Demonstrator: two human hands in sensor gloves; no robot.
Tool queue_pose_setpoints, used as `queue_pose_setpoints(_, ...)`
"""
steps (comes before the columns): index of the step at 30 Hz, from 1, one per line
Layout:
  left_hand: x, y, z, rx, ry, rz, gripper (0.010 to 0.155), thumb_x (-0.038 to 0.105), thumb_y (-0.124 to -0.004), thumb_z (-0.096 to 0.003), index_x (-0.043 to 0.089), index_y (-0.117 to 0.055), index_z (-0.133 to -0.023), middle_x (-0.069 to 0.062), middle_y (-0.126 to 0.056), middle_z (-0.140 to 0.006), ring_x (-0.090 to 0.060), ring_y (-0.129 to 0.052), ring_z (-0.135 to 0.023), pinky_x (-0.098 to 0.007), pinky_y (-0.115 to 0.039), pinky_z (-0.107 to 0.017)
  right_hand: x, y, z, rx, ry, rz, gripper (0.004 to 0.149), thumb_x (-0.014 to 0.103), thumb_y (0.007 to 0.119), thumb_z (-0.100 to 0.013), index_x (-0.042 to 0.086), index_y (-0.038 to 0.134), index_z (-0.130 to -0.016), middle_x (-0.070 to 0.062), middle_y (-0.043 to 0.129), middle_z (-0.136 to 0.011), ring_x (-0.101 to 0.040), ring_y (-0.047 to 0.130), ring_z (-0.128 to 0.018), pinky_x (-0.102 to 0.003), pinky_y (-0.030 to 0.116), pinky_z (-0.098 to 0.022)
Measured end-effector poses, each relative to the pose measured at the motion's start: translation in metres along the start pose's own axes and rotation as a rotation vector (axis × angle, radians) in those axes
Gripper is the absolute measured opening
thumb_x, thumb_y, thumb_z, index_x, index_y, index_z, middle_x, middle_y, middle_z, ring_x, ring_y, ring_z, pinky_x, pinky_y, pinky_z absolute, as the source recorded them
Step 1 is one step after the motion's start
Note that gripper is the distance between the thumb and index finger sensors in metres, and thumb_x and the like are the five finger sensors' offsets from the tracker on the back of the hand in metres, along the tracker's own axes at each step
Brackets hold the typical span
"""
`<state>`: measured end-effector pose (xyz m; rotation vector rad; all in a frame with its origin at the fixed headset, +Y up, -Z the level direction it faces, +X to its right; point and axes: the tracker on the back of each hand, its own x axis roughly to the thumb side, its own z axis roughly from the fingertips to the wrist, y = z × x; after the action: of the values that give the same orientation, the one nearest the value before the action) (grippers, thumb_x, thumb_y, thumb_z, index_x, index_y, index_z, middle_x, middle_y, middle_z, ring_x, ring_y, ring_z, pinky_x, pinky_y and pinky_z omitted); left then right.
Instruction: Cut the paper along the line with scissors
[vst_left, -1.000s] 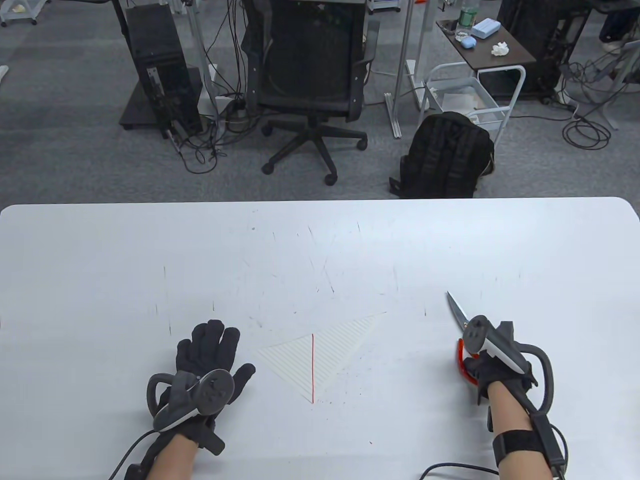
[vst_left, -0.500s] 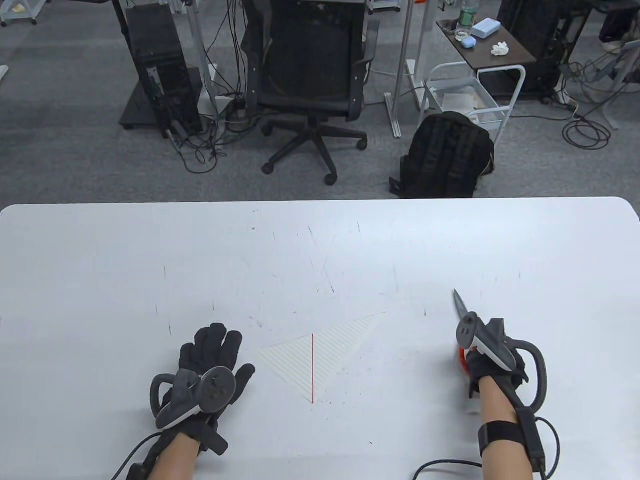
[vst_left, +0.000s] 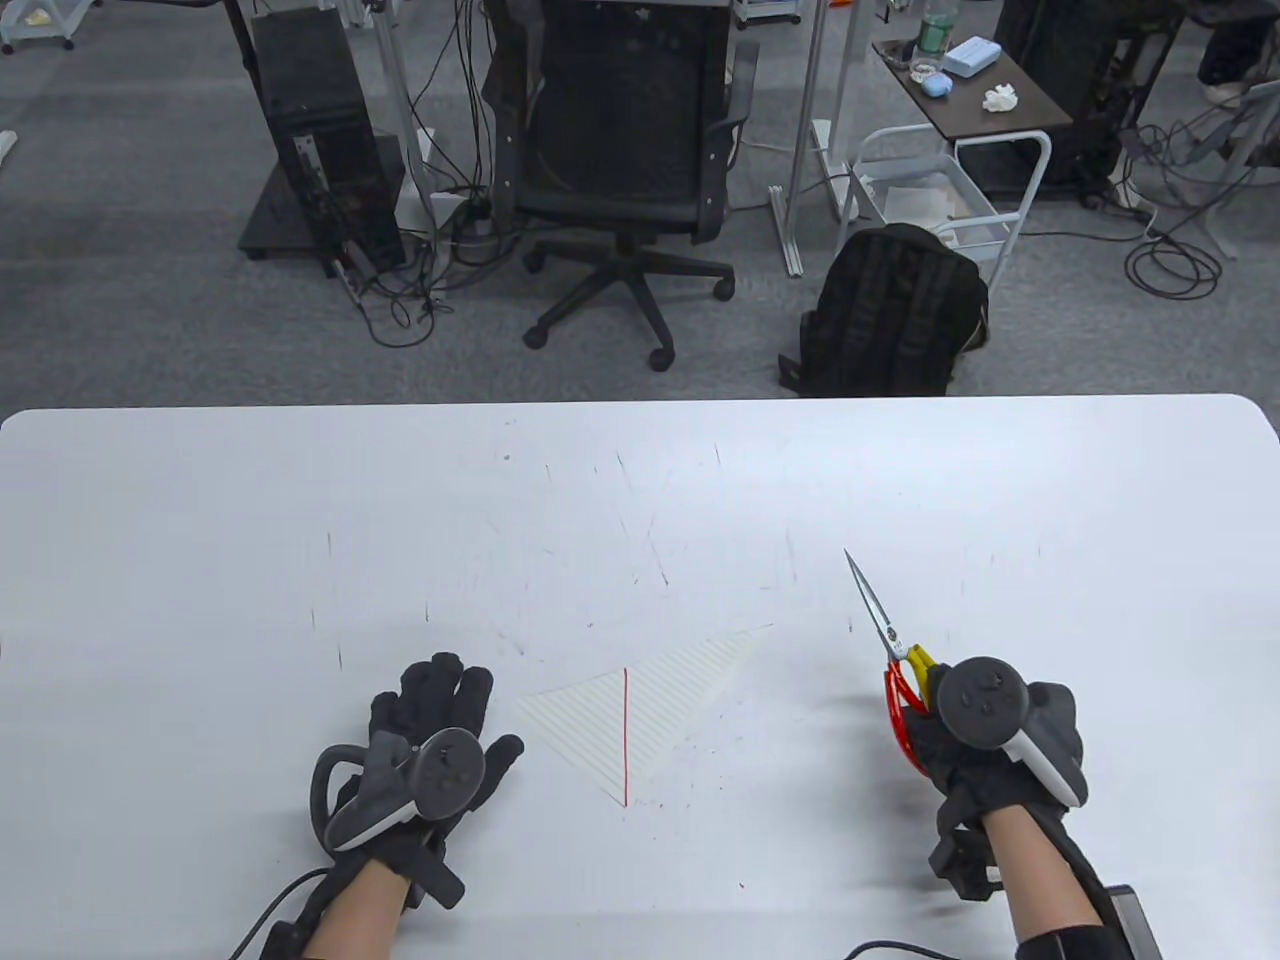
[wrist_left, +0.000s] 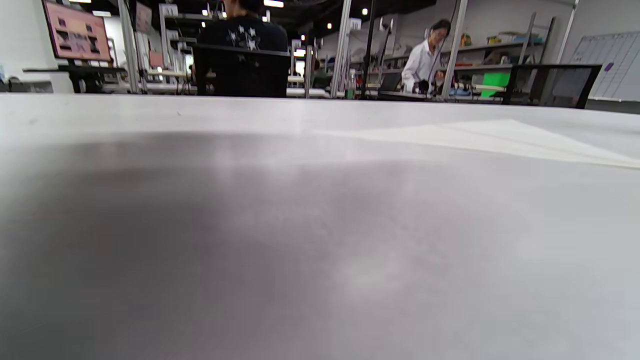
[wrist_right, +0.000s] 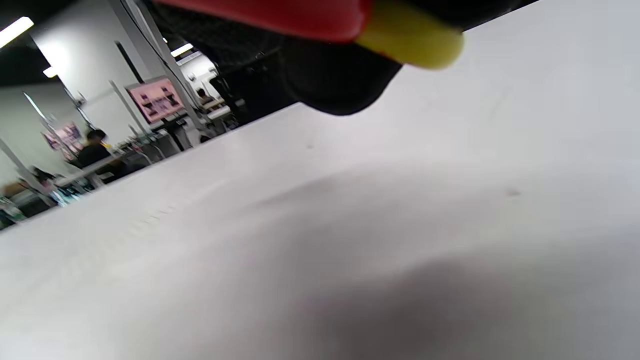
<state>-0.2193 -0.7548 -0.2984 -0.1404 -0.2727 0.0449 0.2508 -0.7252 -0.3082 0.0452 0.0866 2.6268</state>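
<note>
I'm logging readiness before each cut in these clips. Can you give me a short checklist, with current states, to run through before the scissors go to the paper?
1. Red-handled metal scissors held by the right hand: ok.
2. Blades shut, pointing away from the person: ok; they must open before cutting.
3. White triangular lined paper flat on the white table: ok.
4. Red cut line fully visible, uncut: ok.
5. Left hand steadying the paper: not ok; it rests on the table beside it, apart.
6. Blade tips lined up with the red line: not ok; they are well to its right.
</note>
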Motion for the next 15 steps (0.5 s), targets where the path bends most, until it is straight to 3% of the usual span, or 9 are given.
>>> queue_pose_setpoints(5, 0.028, -0.005, -0.028, -0.133, -0.036, -0.072, 0.084, 0.066, -0.051, -0.0598, 0.012, -0.029, -0.120, -0.022, -0.021, -0.123, -0.050, -0.031, -0.115, -0.071, -0.042, -0.078, 0.017, 0.013, 0.008, -0.019, -0.133, -0.274, 0.057, 0.038, 0.072, -0.058, -0.001, 0.050, -0.094, -0.018, 0.076, -0.078, -0.016, 0.090, -0.047, -0.045, 0.067, -0.038)
queue_pose_setpoints(9, 0.042, -0.010, -0.060, -0.259, -0.014, -0.084, 0.082, 0.062, -0.058, -0.0593, 0.014, -0.027, -0.119, -0.021, -0.020, -0.123, -0.049, -0.032, -0.115, -0.069, -0.047, -0.079, 0.026, 0.018, 0.012, -0.017, -0.199, -0.330, 0.057, 0.040, 0.071, -0.058, 0.000, 0.052, -0.093, -0.016, 0.077, -0.076, -0.013, 0.090, -0.044, -0.043, 0.068, -0.037)
queue_pose_setpoints(13, 0.040, -0.016, -0.086, -0.355, 0.054, -0.107, 0.082, 0.057, -0.062, -0.0581, 0.013, -0.026, -0.117, -0.022, -0.028, -0.121, -0.046, -0.045, -0.110, -0.056, -0.060, -0.077, 0.029, 0.019, 0.014, -0.035, -0.225, -0.352, 0.057, 0.041, 0.071, -0.058, 0.001, 0.052, -0.093, -0.016, 0.077, -0.076, -0.013, 0.090, -0.045, -0.042, 0.068, -0.037)
queue_pose_setpoints(15, 0.042, -0.010, -0.094, -0.351, 0.059, -0.110, 0.085, 0.055, -0.066, -0.0560, 0.014, -0.024, -0.117, -0.020, -0.038, -0.118, -0.043, -0.050, -0.106, -0.046, -0.066, -0.072, 0.029, 0.019, 0.014, -0.036, -0.216, -0.367, 0.057, 0.041, 0.070, -0.058, 0.000, 0.052, -0.093, -0.017, 0.077, -0.076, -0.014, 0.090, -0.045, -0.043, 0.068, -0.037)
